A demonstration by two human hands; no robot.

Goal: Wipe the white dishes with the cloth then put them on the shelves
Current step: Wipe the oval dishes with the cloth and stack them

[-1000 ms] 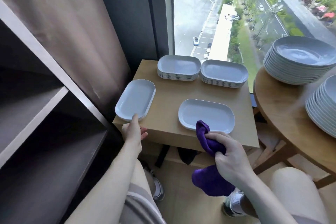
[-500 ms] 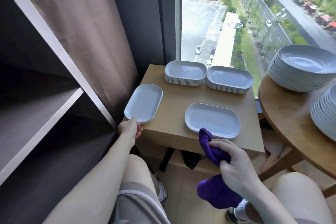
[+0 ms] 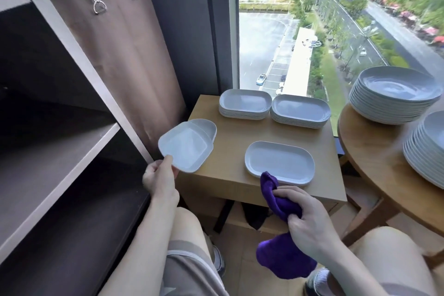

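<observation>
My left hand (image 3: 159, 178) pinches the near corner of a white oblong dish (image 3: 185, 149), which is lifted and tilted over the left edge of the small wooden table (image 3: 235, 137); the dish looks motion-blurred. My right hand (image 3: 310, 221) grips a bunched purple cloth (image 3: 281, 257) just in front of the table's near edge. A second white oblong dish (image 3: 280, 162) lies flat on the table right behind the cloth. At the far edge stand two stacks of similar dishes (image 3: 245, 103) (image 3: 300, 109). Dark wooden shelves (image 3: 55, 163) are on the left.
A round wooden table (image 3: 374, 151) on the right carries two tall stacks of round white plates (image 3: 391, 94) (image 3: 430, 144). A brown curtain (image 3: 120, 55) hangs between the shelves and the window. My knees are below the table's front edge.
My left hand has taken hold of the left dish and raised it off the table toward the shelves. The right hand with the cloth has stayed by the front edge.
</observation>
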